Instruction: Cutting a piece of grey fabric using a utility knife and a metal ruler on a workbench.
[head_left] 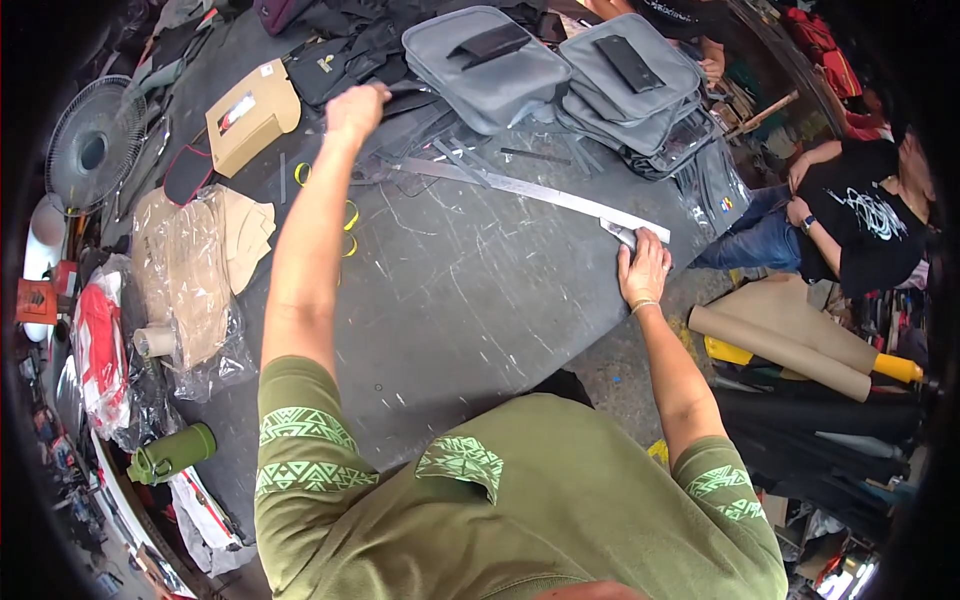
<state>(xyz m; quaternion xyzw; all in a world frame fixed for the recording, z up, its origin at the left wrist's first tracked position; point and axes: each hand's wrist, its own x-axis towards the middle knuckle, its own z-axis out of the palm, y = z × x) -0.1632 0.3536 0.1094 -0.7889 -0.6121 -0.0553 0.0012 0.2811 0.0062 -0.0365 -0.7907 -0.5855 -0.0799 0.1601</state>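
My left hand (357, 113) reaches to the far side of the dark table, its fingers curled closed at the edge of a black fabric piece (410, 98). Whatever those fingers hold is hidden. At the table's right edge, my right hand (645, 270) is closed around a small silver-grey tool (617, 232); its exact kind does not show. Just beyond that tool lies a long metal ruler (540, 196), running from the middle of the table toward the right edge. Thin dark strips (460, 162) lie across and near the ruler's far end.
Grey bags (485, 85) and a second stack (635, 95) stand at the back. At left are a cardboard box (250, 120), wrapped beige pieces (185, 270), a green bottle (175, 453) and a fan (92, 150). A person in black (860, 215) stands right, near paper rolls (780, 350).
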